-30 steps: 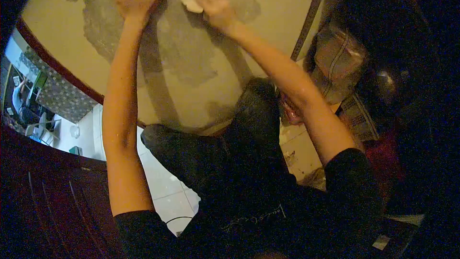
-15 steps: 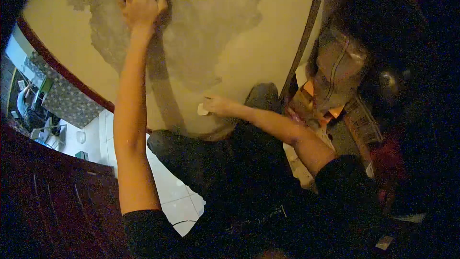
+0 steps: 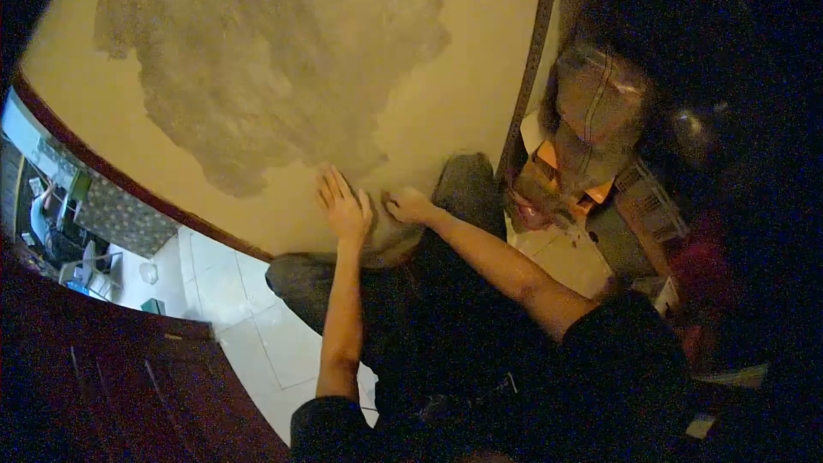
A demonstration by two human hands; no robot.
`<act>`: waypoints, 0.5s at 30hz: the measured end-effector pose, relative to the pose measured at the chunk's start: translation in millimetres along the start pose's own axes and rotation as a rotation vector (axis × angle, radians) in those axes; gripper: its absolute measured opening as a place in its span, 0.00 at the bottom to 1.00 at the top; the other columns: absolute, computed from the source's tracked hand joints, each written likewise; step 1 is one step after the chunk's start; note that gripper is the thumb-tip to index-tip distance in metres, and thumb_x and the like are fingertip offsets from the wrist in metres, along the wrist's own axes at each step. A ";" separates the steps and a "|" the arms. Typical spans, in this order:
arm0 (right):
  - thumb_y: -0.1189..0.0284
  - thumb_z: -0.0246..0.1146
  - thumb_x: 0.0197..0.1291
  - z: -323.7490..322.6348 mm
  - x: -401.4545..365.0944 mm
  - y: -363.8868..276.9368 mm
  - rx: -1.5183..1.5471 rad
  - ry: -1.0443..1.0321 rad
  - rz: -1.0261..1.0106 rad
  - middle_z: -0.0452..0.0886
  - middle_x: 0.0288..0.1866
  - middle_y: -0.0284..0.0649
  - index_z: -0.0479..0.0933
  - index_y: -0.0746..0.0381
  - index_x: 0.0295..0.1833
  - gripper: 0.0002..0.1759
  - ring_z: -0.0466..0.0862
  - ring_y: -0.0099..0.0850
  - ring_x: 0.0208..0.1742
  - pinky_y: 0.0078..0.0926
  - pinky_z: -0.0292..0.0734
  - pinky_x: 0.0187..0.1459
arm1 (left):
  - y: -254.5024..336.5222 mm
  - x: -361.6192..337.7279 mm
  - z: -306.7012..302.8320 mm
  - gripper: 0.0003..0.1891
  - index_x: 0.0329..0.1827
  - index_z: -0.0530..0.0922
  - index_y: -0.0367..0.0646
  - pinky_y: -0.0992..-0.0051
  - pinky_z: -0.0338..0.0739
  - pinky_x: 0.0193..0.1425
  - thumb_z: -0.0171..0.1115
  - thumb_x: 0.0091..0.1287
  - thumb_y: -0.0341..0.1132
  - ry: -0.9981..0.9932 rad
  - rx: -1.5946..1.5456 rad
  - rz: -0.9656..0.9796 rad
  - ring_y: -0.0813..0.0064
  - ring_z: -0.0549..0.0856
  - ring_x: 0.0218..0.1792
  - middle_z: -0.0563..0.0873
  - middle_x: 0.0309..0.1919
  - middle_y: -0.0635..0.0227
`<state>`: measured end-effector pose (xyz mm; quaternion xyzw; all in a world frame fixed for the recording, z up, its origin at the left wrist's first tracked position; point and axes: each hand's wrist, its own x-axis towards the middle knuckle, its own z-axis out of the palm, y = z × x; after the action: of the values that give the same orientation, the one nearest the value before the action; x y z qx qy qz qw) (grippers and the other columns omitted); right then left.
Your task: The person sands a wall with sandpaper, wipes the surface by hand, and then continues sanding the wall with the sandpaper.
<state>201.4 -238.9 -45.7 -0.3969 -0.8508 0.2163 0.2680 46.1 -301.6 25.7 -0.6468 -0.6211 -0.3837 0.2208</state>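
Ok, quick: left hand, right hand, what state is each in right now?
Left hand: open, palm flat on the wall, holding nothing.
Right hand: fingers curled shut against the wall; anything inside is hidden.

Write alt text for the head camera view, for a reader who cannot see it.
A person in dark clothes has both hands low on a yellowish wall, under a big grey bare patch. The left hand lies flat, fingers spread; the right hand is curled beside it.

Wall (image 3: 467,77): yellow, 1 large grey bare patch (image 3: 274,60). 2 hands low against it: left hand (image 3: 345,206) flat, right hand (image 3: 410,204) just beside, fingers bent.
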 end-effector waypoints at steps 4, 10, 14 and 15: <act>0.63 0.59 0.56 18.9 2.0 18.4 -0.059 -0.053 -0.037 0.81 0.31 0.59 0.80 0.67 0.31 0.16 0.81 0.59 0.33 0.53 0.76 0.39 | -0.3 31.1 7.3 0.33 0.74 0.58 0.31 0.49 0.44 0.78 0.49 0.69 0.41 -0.193 0.159 0.063 0.49 0.56 0.76 0.58 0.75 0.49; 0.63 0.59 0.55 18.4 0.7 15.8 -0.010 -0.035 -0.080 0.80 0.30 0.60 0.79 0.68 0.30 0.16 0.80 0.59 0.33 0.52 0.77 0.39 | 6.5 120.0 21.6 0.30 0.76 0.60 0.51 0.54 0.42 0.79 0.47 0.72 0.47 -0.100 0.302 0.454 0.70 0.57 0.77 0.59 0.77 0.76; 0.62 0.59 0.56 15.7 -1.9 6.7 0.007 0.045 -0.035 0.80 0.33 0.60 0.79 0.68 0.31 0.18 0.81 0.56 0.37 0.51 0.77 0.41 | 30.8 195.5 -0.8 0.30 0.76 0.62 0.58 0.57 0.42 0.80 0.49 0.71 0.52 0.113 0.402 0.581 0.74 0.57 0.77 0.59 0.77 0.82; 0.62 0.59 0.56 19.5 -3.2 12.1 -0.020 0.015 -0.042 0.80 0.35 0.59 0.79 0.68 0.32 0.17 0.81 0.56 0.38 0.51 0.77 0.42 | 36.8 211.6 -7.9 0.30 0.76 0.62 0.58 0.58 0.41 0.80 0.49 0.71 0.52 0.146 0.390 0.566 0.74 0.56 0.77 0.59 0.77 0.81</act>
<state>197.7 -237.3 -68.4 -0.3832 -0.8591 0.1989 0.2749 66.2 -178.3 200.6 -0.7097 -0.4613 -0.2267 0.4818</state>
